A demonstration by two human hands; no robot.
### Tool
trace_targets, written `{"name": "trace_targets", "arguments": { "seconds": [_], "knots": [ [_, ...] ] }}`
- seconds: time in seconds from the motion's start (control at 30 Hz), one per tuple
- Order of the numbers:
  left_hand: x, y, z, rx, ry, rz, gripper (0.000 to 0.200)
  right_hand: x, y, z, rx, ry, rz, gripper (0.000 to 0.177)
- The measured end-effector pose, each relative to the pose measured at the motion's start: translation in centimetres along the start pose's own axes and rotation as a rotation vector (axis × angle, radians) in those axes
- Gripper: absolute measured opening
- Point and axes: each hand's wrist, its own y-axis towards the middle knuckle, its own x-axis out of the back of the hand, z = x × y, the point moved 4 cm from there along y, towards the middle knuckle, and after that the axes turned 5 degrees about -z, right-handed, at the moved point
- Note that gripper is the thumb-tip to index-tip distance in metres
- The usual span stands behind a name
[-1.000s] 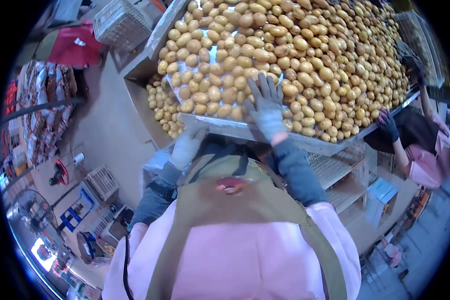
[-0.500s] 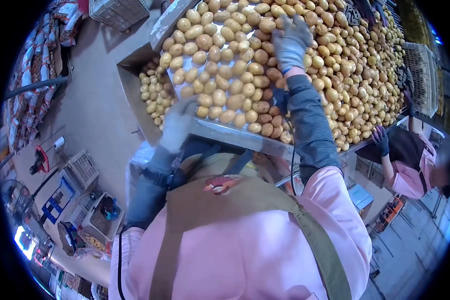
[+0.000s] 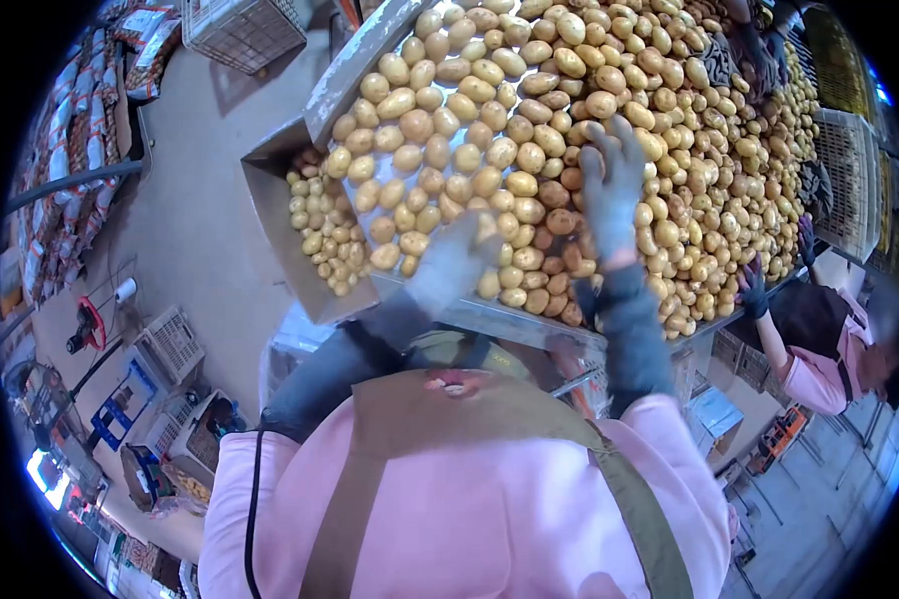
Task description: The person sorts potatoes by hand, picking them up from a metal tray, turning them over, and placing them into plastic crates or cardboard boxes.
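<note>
Potatoes point(image 3: 440, 152) cover a white sorting table with a metal edge, spread thinly at the left and heaped at the right. My left hand point(image 3: 454, 262), in a grey glove, is low over the potatoes near the front edge. Its fingers are smeared by motion, with a potato right at the fingertips; I cannot tell whether they grip it. My right hand point(image 3: 614, 190), gloved too, rests on the heap's near side with fingers stretched out and apart, touching potatoes.
Smaller potatoes fill a metal chute point(image 3: 270, 215) at the table's left end. A co-worker point(image 3: 819, 344) in pink reaches to the heap from the right, and other gloved hands show at the far side. Crates point(image 3: 245, 35) and stacked sacks point(image 3: 70, 150) stand on the left.
My left hand has moved right, from the table's front left corner in over the potatoes. My right hand has come back toward me and slightly right. The view has shifted a little.
</note>
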Motion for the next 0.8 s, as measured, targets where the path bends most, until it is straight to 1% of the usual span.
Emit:
{"name": "trace_targets", "arguments": {
  "seconds": [0.03, 0.07, 0.1, 0.13, 0.17, 0.2, 0.23, 0.27, 0.3, 0.33, 0.37, 0.4, 0.43, 0.47, 0.5, 0.53, 0.57, 0.6, 0.63, 0.67, 0.7, 0.73, 0.77, 0.8],
  "knots": [
    [1.3, -0.1, -1.8, -0.121, -0.018, -0.032, 0.033, -0.1, -2.7, 1.8, -0.145, 0.195, 0.095, 0.033],
    [2.0, -0.5, -2.8, -0.240, -0.036, -0.055, 0.033, -0.5, -4.9, 4.5, -0.495, 0.621, 0.189, 0.039],
    [3.2, 0.4, -1.5, -0.313, 0.142, -0.148, 0.033, -1.9, -8.0, 6.9, -0.990, 1.144, 0.184, 0.041],
    [5.0, 3.0, 1.0, -0.402, 0.310, -0.230, 0.035, -2.3, -10.1, 7.9, -0.586, 0.880, 0.301, 0.041],
    [6.1, 5.3, 2.7, -0.499, 0.468, -0.307, 0.037, -2.6, -12.5, 8.9, -0.207, 0.605, 0.284, 0.041],
    [9.8, 7.4, -0.1, -0.353, 0.440, -0.334, 0.036, -2.6, -13.8, 9.7, -0.092, 0.546, 0.308, 0.037],
    [11.7, 11.1, 2.0, -0.203, 0.819, -0.283, 0.038, -3.0, -14.8, 9.8, -0.183, 0.624, 0.412, 0.033],
    [12.3, 13.2, 4.2, -0.424, 1.106, -0.268, 0.043, -3.0, -16.0, 9.6, -0.293, 0.710, 0.511, 0.029],
    [12.5, 15.3, 5.8, -0.415, 1.152, -0.201, 0.048, -2.7, -16.9, 9.2, -0.411, 0.766, 0.585, 0.025],
    [12.2, 16.7, 6.4, -0.402, 1.203, -0.141, 0.053, -1.9, -17.4, 8.8, -0.577, 0.830, 0.681, 0.023],
    [11.8, 17.0, 5.4, -0.388, 1.236, -0.089, 0.059, -0.9, -18.1, 8.4, -0.753, 0.876, 0.762, 0.021],
    [11.8, 17.2, 4.4, -0.369, 1.272, -0.039, 0.066, -0.8, -20.2, 7.0, -0.725, 0.885, 0.718, 0.021],
    [11.8, 17.9, 3.7, -0.329, 1.285, -0.011, 0.068, 0.0, -20.9, 6.0, -0.743, 0.864, 0.674, 0.021],
    [12.1, 17.9, 3.3, -0.311, 1.191, -0.037, 0.064, 0.9, -21.4, 5.2, -0.760, 0.842, 0.630, 0.022],
    [12.7, 17.9, 3.0, -0.295, 1.099, -0.060, 0.060, 2.1, -21.9, 4.4, -0.832, 0.794, 0.586, 0.026],
    [13.3, 17.8, 2.8, -0.278, 1.006, -0.081, 0.057, 2.0, -22.8, 3.8, -0.975, 0.821, 0.512, 0.028],
    [13.4, 16.3, 1.9, -0.392, 0.765, -0.293, 0.045, 2.0, -23.8, 3.2, -1.116, 0.852, 0.418, 0.031],
    [13.1, 15.4, 2.3, -0.194, 0.572, -0.282, 0.041, 2.0, -24.7, 2.6, -1.248, 0.881, 0.307, 0.034],
    [11.8, 13.5, 1.6, 0.000, 0.376, -0.265, 0.038, 2.2, -24.8, 2.4, -1.192, 0.814, 0.294, 0.035],
    [9.2, 11.0, 0.9, -0.188, 0.344, -0.225, 0.032, 2.4, -23.6, 2.8, -0.953, 0.606, 0.326, 0.040],
    [5.6, 7.4, -1.1, -0.267, 0.322, -0.117, 0.026, 2.7, -22.5, 3.2, -0.717, 0.329, 0.329, 0.045],
    [2.3, 5.2, -0.8, -0.260, 0.450, 0.021, 0.021, 3.0, -21.5, 3.7, -0.520, 0.059, 0.283, 0.052],
    [-0.7, 3.6, -0.2, -0.373, 0.325, 0.114, 0.019, 1.5, -20.2, 3.5, -0.586, 0.039, 0.476, 0.055],
    [-2.3, 2.2, -2.1, -0.468, 0.439, 0.113, 0.013, 0.0, -18.9, 3.6, -0.567, -0.037, 0.582, 0.048]
  ]
}}
